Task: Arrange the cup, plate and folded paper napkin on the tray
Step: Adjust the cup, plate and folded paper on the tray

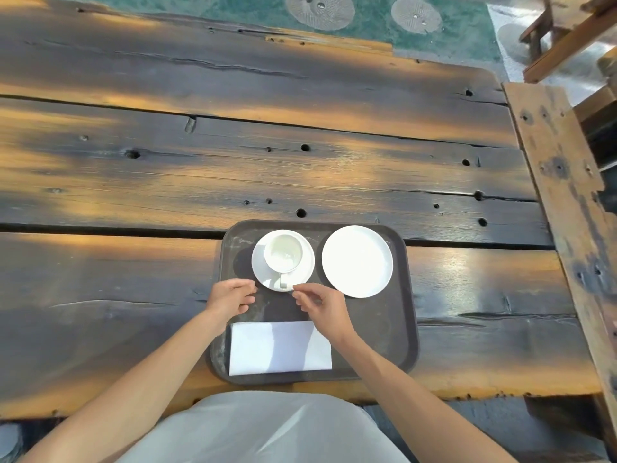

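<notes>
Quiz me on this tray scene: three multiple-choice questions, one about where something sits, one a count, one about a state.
1. Where does the cup stand?
A. on a saucer
B. on the napkin
C. off the tray

2. How many white round dishes lie on the tray, cup aside?
A. one
B. two
C. four

3. The cup is
A. tipped over
B. upside down
C. upright

Answers: 1 A, the saucer rings its base. 2 B, the saucer and the plate. 3 C, its open mouth faces up.
</notes>
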